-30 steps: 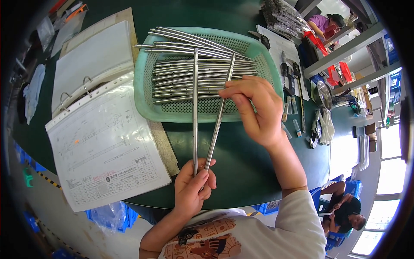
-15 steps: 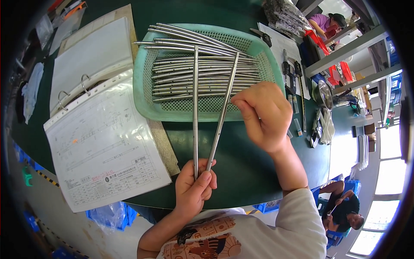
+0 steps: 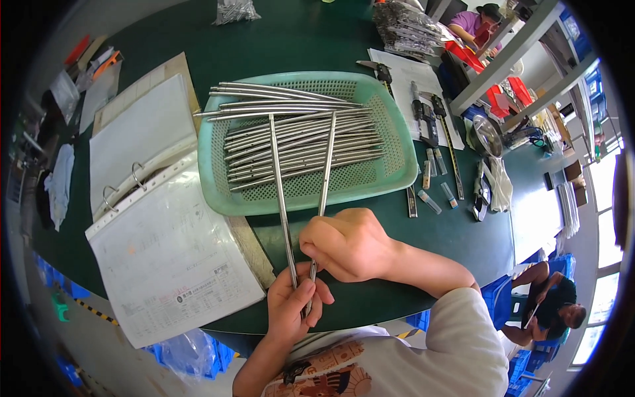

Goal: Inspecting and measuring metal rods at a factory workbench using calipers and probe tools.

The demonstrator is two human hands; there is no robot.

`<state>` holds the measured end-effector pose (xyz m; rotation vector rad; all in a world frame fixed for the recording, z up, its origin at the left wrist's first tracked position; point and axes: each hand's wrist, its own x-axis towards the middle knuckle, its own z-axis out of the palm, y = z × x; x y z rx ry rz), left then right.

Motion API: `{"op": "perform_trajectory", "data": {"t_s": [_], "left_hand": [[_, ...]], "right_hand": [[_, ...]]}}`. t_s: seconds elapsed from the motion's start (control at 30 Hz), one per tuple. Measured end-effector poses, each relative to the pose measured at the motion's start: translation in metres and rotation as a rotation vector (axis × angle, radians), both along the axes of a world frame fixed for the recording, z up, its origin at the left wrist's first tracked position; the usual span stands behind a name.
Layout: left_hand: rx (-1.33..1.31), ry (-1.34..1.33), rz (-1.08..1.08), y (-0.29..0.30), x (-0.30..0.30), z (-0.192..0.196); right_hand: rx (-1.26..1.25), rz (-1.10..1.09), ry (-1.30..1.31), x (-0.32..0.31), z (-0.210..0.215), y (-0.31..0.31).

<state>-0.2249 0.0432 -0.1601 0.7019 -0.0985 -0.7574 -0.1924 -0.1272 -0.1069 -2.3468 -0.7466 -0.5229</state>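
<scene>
My left hand (image 3: pixel 291 306) is closed around the lower ends of two slim metal tubes, which fan out upward in a narrow V. The left tube (image 3: pixel 280 192) and the right tube (image 3: pixel 326 169) both reach over a pale green mesh basket (image 3: pixel 364 198). My right hand (image 3: pixel 350 245) is curled, its fingertips against the lower part of the right tube, just above my left hand. Whatever sits inside those fingers is hidden. Many similar metal tubes (image 3: pixel 304 145) lie crosswise in the basket, a few resting over its left rim.
An open ring binder (image 3: pixel 172 245) with drawings lies left of the basket. To the right are calipers (image 3: pixel 423 112), small vials (image 3: pixel 448 195) and a metal bowl (image 3: pixel 488 135). Bagged parts (image 3: pixel 407 30) lie at the back. Two other people (image 3: pixel 555 304) (image 3: pixel 473 26) sit off to the right.
My right hand has come down and left, from beside the right tube's upper half to its lower part. The view has shifted, so the basket appears lower. My left hand keeps both tubes.
</scene>
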Motion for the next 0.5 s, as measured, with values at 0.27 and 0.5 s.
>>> {"op": "perform_trajectory", "data": {"t_s": [0.27,0.5], "left_hand": [[-0.047,-0.038,-0.035,0.002,0.003,-0.005],[-0.141,0.023,0.031,-0.003,0.000,-0.007]], "right_hand": [[0.058,-0.357,-0.132,0.020,0.008,-0.026],[0.066,-0.314,0.309,0.049,0.017,-0.089]]}}
